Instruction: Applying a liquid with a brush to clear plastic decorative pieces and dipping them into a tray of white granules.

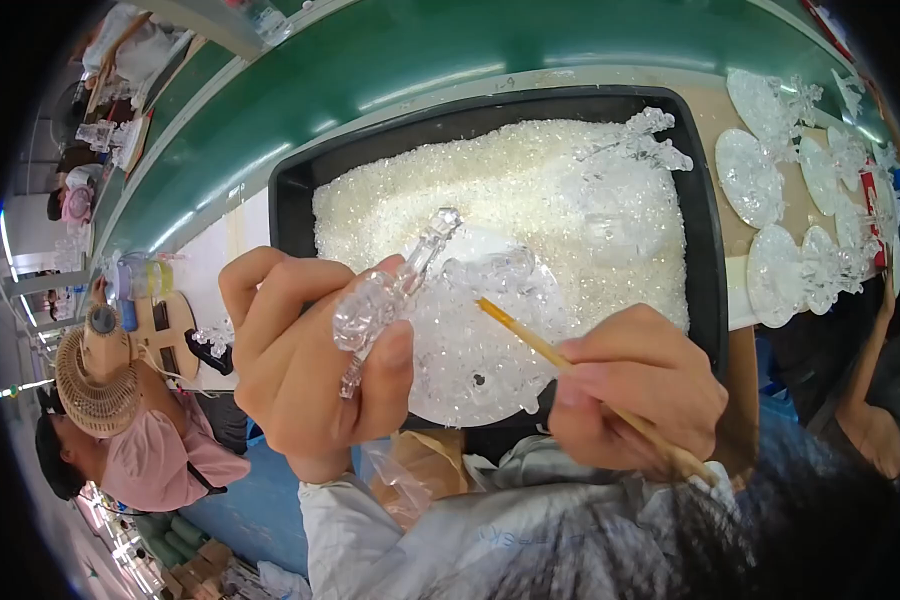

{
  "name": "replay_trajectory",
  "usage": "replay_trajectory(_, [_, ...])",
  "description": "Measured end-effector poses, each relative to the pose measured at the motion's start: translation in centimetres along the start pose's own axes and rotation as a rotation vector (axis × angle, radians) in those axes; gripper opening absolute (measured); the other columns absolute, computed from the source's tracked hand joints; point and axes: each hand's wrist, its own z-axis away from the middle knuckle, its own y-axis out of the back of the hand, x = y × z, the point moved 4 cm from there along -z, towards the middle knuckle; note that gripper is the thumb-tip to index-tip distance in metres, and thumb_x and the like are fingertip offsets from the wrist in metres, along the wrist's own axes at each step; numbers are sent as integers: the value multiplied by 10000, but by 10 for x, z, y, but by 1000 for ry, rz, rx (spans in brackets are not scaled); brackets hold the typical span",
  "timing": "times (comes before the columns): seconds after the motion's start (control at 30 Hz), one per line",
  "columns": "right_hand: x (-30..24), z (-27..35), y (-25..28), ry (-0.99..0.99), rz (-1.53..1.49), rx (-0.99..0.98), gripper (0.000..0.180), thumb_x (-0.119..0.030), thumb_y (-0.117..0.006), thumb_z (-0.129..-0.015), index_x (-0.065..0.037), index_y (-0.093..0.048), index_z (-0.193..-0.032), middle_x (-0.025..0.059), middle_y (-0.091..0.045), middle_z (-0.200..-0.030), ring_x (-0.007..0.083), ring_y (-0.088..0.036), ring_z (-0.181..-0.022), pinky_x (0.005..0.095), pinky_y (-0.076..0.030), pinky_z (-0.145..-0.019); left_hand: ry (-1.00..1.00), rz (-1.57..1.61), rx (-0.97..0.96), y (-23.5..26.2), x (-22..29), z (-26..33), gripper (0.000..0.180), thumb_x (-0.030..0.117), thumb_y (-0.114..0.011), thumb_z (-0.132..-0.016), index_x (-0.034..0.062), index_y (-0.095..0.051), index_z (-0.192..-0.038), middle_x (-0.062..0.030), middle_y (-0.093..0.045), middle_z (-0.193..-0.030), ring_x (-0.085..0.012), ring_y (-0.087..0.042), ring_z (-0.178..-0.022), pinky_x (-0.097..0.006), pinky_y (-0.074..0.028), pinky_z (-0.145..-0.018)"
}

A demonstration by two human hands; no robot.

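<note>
Between the thumb and fingers of my left hand is a clear, knobbly plastic figurine, tilted with its narrow end up to the right. My right hand grips a thin wooden paintbrush, its yellowish tip pointing up and left, apart from the figurine. Under both hands, a round whitish disc with clear pieces on it lies at the near side of a black tray. Glittering clear granules fill the tray. Another clear figurine rests on them at the far right corner.
Right of the tray, several clear round discs with figures stand on the table. A green conveyor surface runs along the far side. At left, a person in pink sits by a round fan; another person's arm shows at right.
</note>
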Motion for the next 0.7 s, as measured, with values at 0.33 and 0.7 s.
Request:
replay_trajectory(0.33, [-4, -8, 2, -59, 33, -73, 290, 83, -670, -737, 4, -569, -997, 198, -647, -833, 226, -611, -609, 295, -491, -510, -9, 1, 98, 1, -3, 3, 176, 98, -716, -751, -66, -705, -814, -84, -630, -650, -241, -551, -566, -374, -387, -611])
replay_trajectory(0.7, [-4, -4, 2, -80, 50, -74, 323, 87, -646, -742, -14, -549, -1033, 203, -629, -831, 212, -590, -596, 295, -471, -500, -79, 40, 63, 3, -3, 1, 227, 102, -723, -697, -77, -705, -835, -96, -642, -651, -238, -541, -537, -378, -377, -595])
